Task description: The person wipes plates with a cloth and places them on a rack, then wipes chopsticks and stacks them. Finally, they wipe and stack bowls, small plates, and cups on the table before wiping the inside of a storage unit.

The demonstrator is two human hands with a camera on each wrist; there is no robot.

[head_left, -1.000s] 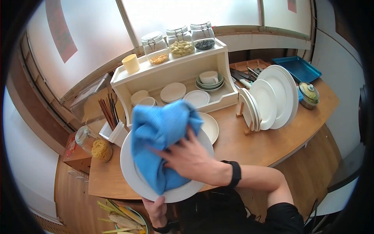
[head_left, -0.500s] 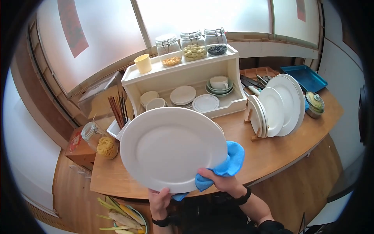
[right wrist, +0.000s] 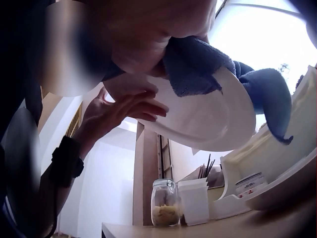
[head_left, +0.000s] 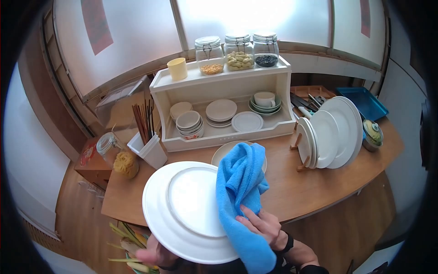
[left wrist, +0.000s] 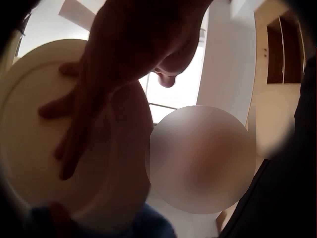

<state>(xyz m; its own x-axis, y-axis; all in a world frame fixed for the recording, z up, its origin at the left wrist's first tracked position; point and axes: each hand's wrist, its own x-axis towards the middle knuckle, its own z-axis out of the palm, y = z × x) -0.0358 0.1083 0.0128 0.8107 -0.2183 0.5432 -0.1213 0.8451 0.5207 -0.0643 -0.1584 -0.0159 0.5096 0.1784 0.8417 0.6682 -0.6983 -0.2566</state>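
Note:
A large white plate point(head_left: 191, 201) is held tilted over the front of the table, its foot ring facing up in the head view. My left hand point(head_left: 157, 253) supports it from below; in the left wrist view its fingers point(left wrist: 69, 144) lie spread and fairly straight against the plate. A blue cloth point(head_left: 242, 178) drapes over the plate's right side and hangs past the rim. My right hand point(head_left: 264, 226) grips the cloth at that rim, fingers on top. In the right wrist view the cloth point(right wrist: 190, 69) covers both sides of the plate edge.
Behind stands a white shelf point(head_left: 223, 139) with bowls and dishes, glass jars on top. Another plate point(head_left: 221, 153) lies before it. At right is a rack of upright plates point(head_left: 326, 141); at left, a chopstick holder point(head_left: 150, 153) and a pasta jar point(head_left: 123, 160). Corn point(head_left: 130, 244) lies below the table's front.
The plate has turned over from its eating side to its underside. The right hand with the cloth went from wiping the face to the right rim. My left hand has shifted beneath it.

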